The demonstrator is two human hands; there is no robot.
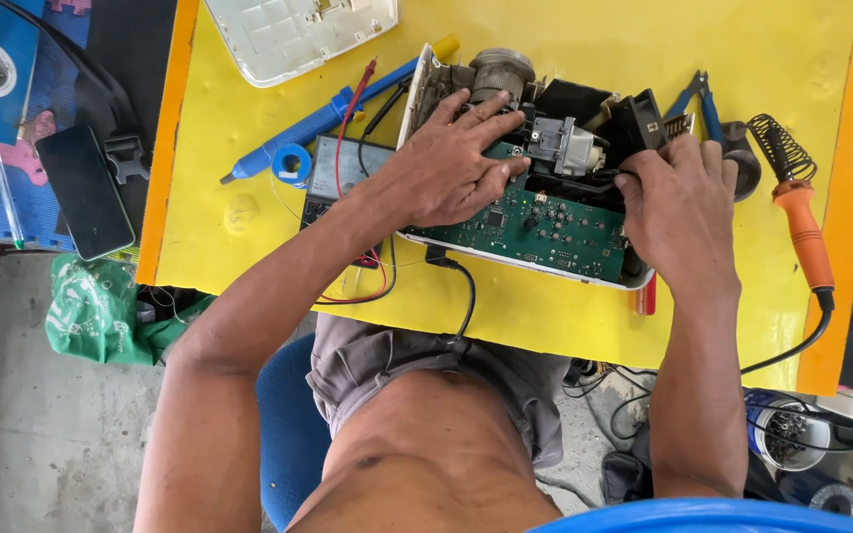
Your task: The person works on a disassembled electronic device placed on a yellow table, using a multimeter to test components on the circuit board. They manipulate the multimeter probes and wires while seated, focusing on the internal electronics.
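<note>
Hands work inside an opened white-cased device with a green circuit board at the yellow table's centre. The left hand lies flat on the board, fingers spread; the right hand pinches a black plastic part at the right end. An orange-handled soldering iron lies further right.

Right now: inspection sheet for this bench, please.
Surface: yellow table with orange edges.
Job's things: opened device, green circuit board exposed, lens at the back; white cover set aside.
Clutter: blue desoldering pump, multimeter, pliers, soldering iron by its coil stand, phone off the table.
Hands: left hand flat on the board; right hand pinching a black part.
Cables: red and black probe leads; black cord over the front edge; iron cord.
Surroundings: concrete floor, green bag, blue seat.
</note>
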